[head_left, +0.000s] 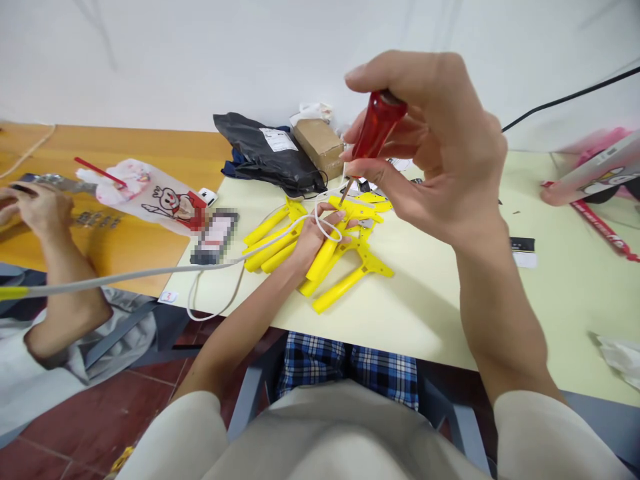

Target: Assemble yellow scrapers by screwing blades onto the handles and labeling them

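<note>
My right hand is raised over the table, its fingers around the red handle of a screwdriver. The thin shaft points down, its tip at the upper end of a yellow plastic piece with a round handle. My left hand is closed on that piece from the left, partly hidden behind a white cable. More yellow pieces of like shape lie around it: several to the left and one in front. Whether the tip sits in a screw is too small to tell.
A black plastic parcel and a cardboard box stand at the back. To the left lie a phone and a printed drink bag. A co-worker's hand is at the orange table. A black-and-white card lies right.
</note>
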A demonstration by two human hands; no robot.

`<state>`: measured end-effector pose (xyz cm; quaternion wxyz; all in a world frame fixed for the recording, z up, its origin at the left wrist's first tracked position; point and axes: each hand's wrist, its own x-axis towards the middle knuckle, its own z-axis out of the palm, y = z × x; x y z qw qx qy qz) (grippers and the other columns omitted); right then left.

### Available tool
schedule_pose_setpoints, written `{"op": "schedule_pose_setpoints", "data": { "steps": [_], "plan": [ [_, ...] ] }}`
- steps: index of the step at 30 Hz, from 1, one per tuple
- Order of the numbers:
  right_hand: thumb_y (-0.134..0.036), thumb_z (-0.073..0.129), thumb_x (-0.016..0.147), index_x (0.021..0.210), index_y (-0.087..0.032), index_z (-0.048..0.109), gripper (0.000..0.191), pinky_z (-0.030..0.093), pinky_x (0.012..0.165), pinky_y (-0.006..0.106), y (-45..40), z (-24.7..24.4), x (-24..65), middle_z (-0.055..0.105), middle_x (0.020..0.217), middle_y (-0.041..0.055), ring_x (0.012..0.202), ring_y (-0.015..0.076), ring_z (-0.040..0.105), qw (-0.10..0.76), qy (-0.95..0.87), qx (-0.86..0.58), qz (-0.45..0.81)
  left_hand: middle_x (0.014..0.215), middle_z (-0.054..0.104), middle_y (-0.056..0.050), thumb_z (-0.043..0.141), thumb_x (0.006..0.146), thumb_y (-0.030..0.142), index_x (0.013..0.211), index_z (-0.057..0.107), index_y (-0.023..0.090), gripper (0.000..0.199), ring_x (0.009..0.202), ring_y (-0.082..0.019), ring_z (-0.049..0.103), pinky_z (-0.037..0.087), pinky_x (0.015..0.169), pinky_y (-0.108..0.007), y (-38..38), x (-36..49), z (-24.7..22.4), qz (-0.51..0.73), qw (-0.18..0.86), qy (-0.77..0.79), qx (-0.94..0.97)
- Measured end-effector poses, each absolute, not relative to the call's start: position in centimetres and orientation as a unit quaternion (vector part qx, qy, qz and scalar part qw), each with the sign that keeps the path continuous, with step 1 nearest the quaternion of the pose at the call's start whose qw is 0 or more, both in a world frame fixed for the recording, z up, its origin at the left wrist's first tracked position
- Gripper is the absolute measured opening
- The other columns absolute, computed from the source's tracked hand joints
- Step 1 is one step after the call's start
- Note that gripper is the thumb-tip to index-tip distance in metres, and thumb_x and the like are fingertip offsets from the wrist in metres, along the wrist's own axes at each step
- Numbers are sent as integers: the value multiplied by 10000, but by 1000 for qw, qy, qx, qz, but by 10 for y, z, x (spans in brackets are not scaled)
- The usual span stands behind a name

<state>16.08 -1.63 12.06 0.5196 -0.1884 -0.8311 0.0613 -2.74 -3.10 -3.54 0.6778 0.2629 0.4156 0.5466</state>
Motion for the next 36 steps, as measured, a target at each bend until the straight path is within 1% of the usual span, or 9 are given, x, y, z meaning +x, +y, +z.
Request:
{"op": "schedule_pose_setpoints", "data": {
  "steps": [4,8,13,19,24,27,31,34,36],
  "plan": [
    [-466,844,1016,1445,-335,709,470,738,866,255,-11,117,162,765,1388,50,1124,241,801,515,-821,-238,64,1013,781,3,1029,712,353,1039,571,256,571,963,-230,857,676,628,-223,-30,-26,-40,536,689,401,279],
    [-423,824,1040,1469,-359,693,453,711,868,211,-16,125,163,717,1491,37,1178,218,776,507,-826,-238,63,1008,779,2,1025,717,377,1044,571,259,572,963,-233,856,641,578,-201,-31,-26,-41,530,690,401,286],
    [-277,632,1152,1612,-332,548,471,674,1066,285,-41,132,172,592,1632,41,1353,211,716,458,-854,-206,138,1075,813,-18,992,771,383,1073,573,262,531,1014,-239,859,651,613,-197,-34,-28,-37,531,683,395,309],
    [-316,607,1160,1593,-316,565,435,728,978,439,-81,106,191,772,1332,51,1149,247,820,484,-835,-256,46,1031,817,-39,970,790,404,1112,594,230,525,965,-264,870,666,615,-224,-40,-28,-34,479,696,366,390],
    [-228,707,1086,1502,-306,677,424,739,902,395,-136,91,196,831,1228,76,1117,261,823,509,-813,-277,-49,1011,825,-73,989,736,351,1097,652,195,518,900,-275,860,684,627,-270,-52,-23,-28,433,704,324,460],
    [-154,800,1007,1481,-350,704,522,731,887,336,-174,85,196,845,1214,54,1060,232,837,538,-792,-275,-90,937,819,-63,1017,720,377,1009,639,201,508,838,-260,845,683,645,-284,-63,-16,-21,399,709,301,498],
    [-129,863,943,1418,-353,736,541,751,898,355,-222,87,195,854,1171,43,1029,248,859,579,-752,-314,-23,930,797,-48,1050,709,398,994,620,219,545,815,-236,838,680,653,-277,-83,-9,-8,373,709,273,533],
    [-136,773,985,1412,-307,739,462,766,913,422,-259,96,197,857,1160,81,1061,281,858,591,-742,-311,59,1001,791,-59,1058,695,355,995,608,226,556,876,-245,846,690,666,-273,-98,-7,-2,377,699,266,546],
    [-165,741,983,1455,-303,727,492,760,955,506,-284,102,201,860,1155,92,1101,319,848,573,-752,-316,75,1075,790,-74,1044,712,363,1020,590,230,564,910,-257,848,690,639,-277,-106,-5,-1,386,693,259,551]
  ]
}}
